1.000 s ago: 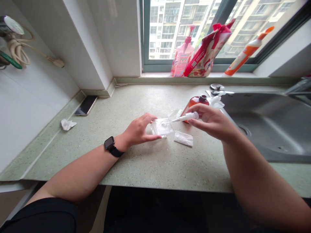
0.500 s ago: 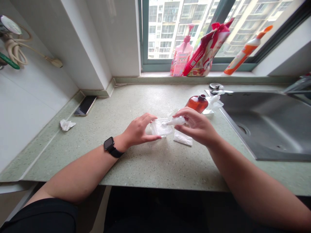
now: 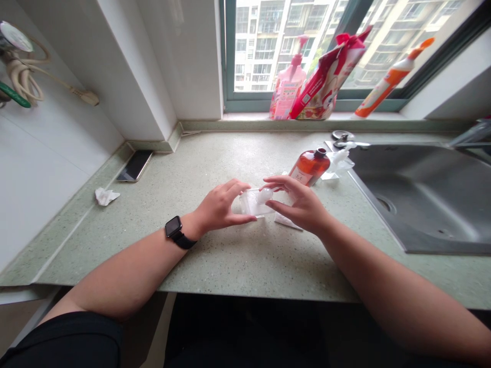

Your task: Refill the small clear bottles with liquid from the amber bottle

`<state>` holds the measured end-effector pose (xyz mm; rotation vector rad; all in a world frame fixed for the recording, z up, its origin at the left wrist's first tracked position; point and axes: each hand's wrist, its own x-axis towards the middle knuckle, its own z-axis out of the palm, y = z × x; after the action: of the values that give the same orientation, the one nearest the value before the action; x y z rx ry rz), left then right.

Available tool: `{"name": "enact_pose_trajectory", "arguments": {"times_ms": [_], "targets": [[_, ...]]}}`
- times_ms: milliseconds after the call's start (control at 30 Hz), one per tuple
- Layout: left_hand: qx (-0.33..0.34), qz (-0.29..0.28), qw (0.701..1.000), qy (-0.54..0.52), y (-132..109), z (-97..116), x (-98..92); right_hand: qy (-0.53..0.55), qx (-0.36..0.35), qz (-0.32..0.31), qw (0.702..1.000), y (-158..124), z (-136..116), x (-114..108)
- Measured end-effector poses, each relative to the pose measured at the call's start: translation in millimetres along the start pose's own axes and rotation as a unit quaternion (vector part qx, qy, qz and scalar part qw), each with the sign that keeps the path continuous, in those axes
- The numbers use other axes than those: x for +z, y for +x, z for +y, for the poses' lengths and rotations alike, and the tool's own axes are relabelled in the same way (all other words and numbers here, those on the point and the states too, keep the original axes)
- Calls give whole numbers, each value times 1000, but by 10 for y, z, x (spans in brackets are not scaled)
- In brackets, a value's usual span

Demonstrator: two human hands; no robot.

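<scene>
My left hand (image 3: 220, 207) is shut on a small transparent plastic box (image 3: 251, 205), thumb along its near edge and fingers at its far side. My right hand (image 3: 299, 207) is beside it, with fingers spread around a rounded whitish translucent tip (image 3: 264, 195) resting at the box. Whether those fingers grip that tip I cannot tell. Just behind my right hand stands an amber plastic bottle (image 3: 310, 166) with no cap. A white pump top (image 3: 339, 159) lies beyond it. A folded white wipe (image 3: 287, 221) sits partly under my right hand.
A steel sink (image 3: 418, 199) lies right of the speckled green counter (image 3: 245, 260). A phone (image 3: 134, 165) and crumpled tissue (image 3: 106, 196) are at left. Scissors (image 3: 341, 137) lie near the sink. A pink pump bottle (image 3: 287, 87) and red pouch (image 3: 326, 82) stand on the windowsill.
My right hand has moved left and its fingers have spread. The long white tube seen earlier now shows only as a rounded tip at the box. My left hand has stayed in place.
</scene>
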<state>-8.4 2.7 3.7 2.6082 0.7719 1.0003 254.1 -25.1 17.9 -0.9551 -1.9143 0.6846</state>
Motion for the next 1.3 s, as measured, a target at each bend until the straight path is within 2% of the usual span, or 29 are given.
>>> {"name": "enact_pose_trajectory", "arguments": {"times_ms": [467, 833, 1067, 1167, 1300], "targets": [[8, -2, 1000, 0, -8, -24, 4, 35, 25, -43, 998, 17, 27, -56], [-17, -6, 1000, -21, -12, -19, 2, -23, 7, -59, 998, 13, 71, -209], [-22, -10, 999, -22, -3, -4, -9, 38, -2, -106, 994, -10, 32, -116], [-24, -12, 999, -22, -3, -4, -13, 48, 6, -92, 995, -8, 41, -117], [-25, -14, 999, -22, -2, -10, -11, 71, 25, -34, 997, 28, 52, -183]]}}
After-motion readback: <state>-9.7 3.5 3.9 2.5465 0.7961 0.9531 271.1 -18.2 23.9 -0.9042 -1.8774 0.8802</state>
